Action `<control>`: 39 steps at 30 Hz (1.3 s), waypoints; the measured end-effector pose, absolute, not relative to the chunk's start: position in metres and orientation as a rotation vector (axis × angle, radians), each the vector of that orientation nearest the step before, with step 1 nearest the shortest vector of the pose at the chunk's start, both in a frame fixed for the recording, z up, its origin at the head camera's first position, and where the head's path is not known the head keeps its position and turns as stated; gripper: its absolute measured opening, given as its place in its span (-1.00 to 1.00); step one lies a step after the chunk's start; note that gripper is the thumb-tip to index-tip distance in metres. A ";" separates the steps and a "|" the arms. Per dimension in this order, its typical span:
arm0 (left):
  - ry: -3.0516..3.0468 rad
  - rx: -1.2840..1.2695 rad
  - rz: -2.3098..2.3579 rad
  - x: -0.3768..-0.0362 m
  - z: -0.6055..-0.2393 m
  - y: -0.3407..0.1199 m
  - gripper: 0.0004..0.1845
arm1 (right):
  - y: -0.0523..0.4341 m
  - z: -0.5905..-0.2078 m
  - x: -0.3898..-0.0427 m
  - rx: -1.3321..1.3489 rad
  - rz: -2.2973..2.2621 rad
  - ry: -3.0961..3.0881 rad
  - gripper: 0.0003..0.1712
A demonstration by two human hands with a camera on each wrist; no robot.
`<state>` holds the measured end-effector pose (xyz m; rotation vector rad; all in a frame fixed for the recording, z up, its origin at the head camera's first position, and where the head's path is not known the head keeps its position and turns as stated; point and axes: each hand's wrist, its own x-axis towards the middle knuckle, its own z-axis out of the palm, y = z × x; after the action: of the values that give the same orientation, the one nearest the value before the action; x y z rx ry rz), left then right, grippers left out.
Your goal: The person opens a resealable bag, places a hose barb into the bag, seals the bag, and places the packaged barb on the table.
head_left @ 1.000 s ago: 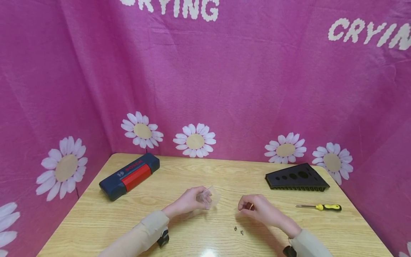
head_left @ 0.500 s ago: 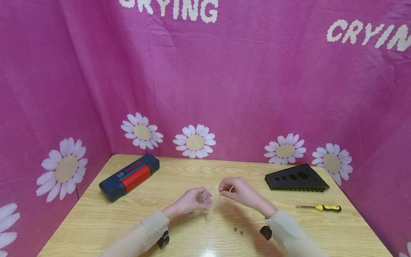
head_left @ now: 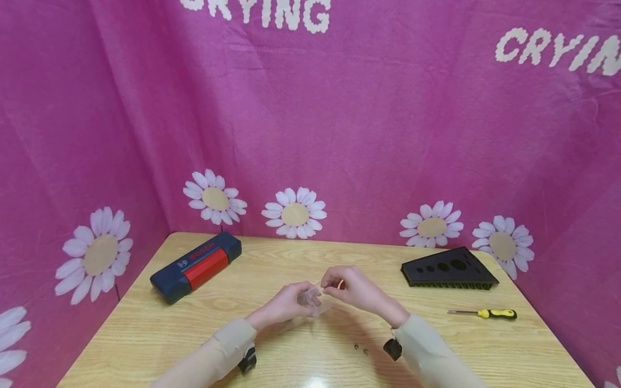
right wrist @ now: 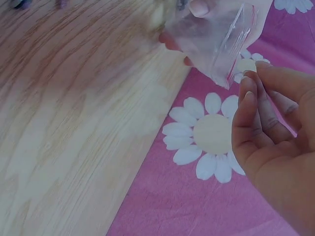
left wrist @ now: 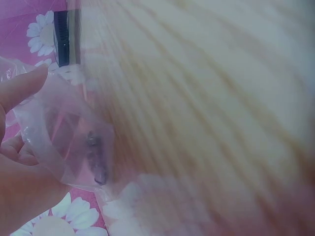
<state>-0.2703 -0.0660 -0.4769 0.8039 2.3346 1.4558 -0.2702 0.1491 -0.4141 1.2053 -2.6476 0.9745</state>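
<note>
My left hand (head_left: 285, 304) holds a clear plastic zip bag (head_left: 324, 306) above the middle of the table, thumb on one side and fingers on the other. Through the film in the left wrist view, dark metal pieces (left wrist: 96, 158) show at the bottom of the bag (left wrist: 59, 132). Beside the bag's mouth, my right hand (head_left: 353, 288) has thumb and fingertips pinched together; the small metal piece between them is nearly hidden. In the right wrist view the fingertips (right wrist: 250, 81) are close to the bag's red-lined edge. Two small metal pieces (head_left: 356, 347) lie on the table below.
A blue and red Bosch case (head_left: 196, 267) lies at the back left of the wooden table (head_left: 271, 258). On the right are a black holder with holes (head_left: 448, 268) and a yellow and black screwdriver (head_left: 495, 313). A pink flowered curtain (head_left: 339, 134) encloses the table.
My right hand has moved left and up from beside the loose metal pieces to the bag's mouth, fingertips still pinched. The left hand and bag have stayed almost in place.
</note>
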 end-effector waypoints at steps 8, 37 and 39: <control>2.294 0.786 1.510 -0.270 -0.479 -0.064 -0.65 | 0.173 -0.421 -0.258 1.125 0.987 -2.712 -0.96; 2.325 0.766 1.487 -0.271 -0.479 -0.063 -0.67 | 0.233 -0.470 -0.204 1.162 1.260 -2.896 -0.83; 2.322 0.762 1.487 -0.271 -0.479 -0.063 -0.67 | 0.233 -0.472 -0.204 1.181 1.246 -2.876 -0.85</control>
<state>-0.2710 -0.0626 -0.4788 0.7617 2.3223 1.4872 -0.2041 0.2328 -0.4718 1.1812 -2.8756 1.2459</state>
